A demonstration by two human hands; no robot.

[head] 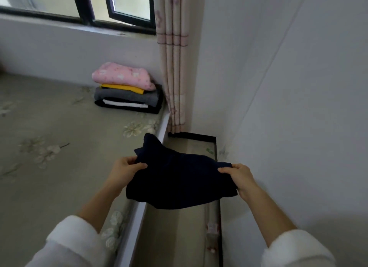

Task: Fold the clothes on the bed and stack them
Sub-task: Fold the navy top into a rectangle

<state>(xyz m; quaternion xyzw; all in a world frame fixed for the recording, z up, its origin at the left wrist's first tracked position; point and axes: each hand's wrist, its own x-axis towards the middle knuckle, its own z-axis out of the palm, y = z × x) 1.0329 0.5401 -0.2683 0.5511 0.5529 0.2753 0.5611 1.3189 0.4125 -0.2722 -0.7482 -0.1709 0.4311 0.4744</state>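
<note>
You pinch the dark garment [179,179] in both hands [127,167] [239,177], folded; next, carry it to the stack [125,89].

Illumination: soft daylight enters through the black-framed window [131,4] at upper left, and its panes are overexposed to near white. No hard glare elsewhere. Overall level is dim and greyish, with a cool cast on the plain white walls [298,87]. Shadows are faint and diffuse across the grey-green floral bedsheet [59,117]. The dark navy cloth garment [179,177] registers almost black, its folds barely legible. Wide-angle distortion bends straight lines towards the edges. The fluffy white sleeves [79,245] at the bottom edge are soft and blurred. Mild compression smearing throughout.
</note>
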